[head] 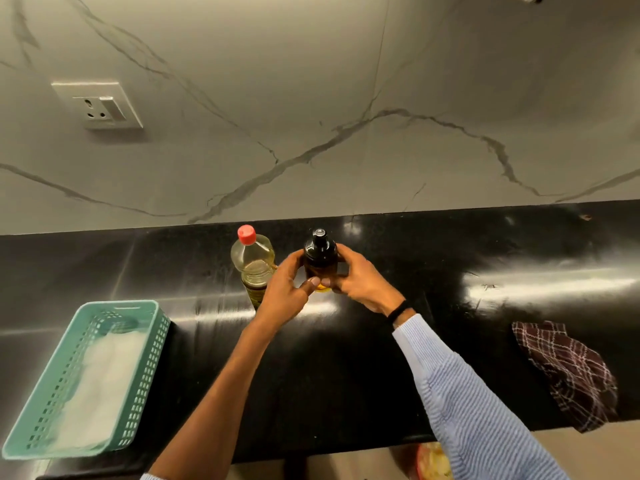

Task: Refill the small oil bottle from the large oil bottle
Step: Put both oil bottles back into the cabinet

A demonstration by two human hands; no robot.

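Observation:
The small oil bottle (320,255) is dark amber with a black spray top, and a little yellow oil shows at its base. It stands upright on the black counter, near the back wall. My left hand (289,289) wraps its left side and my right hand (360,280) its right side, so both grip its body. The large oil bottle (254,263) is clear plastic with a red cap on it, partly filled with pale oil. It stands upright just left of my left hand, which covers part of its lower body.
A teal perforated basket (152,348) with something white inside sits at the front left of the black counter (450,341). A dark checked cloth (571,372) lies at the front right edge. A wall socket (98,105) is on the marble backsplash.

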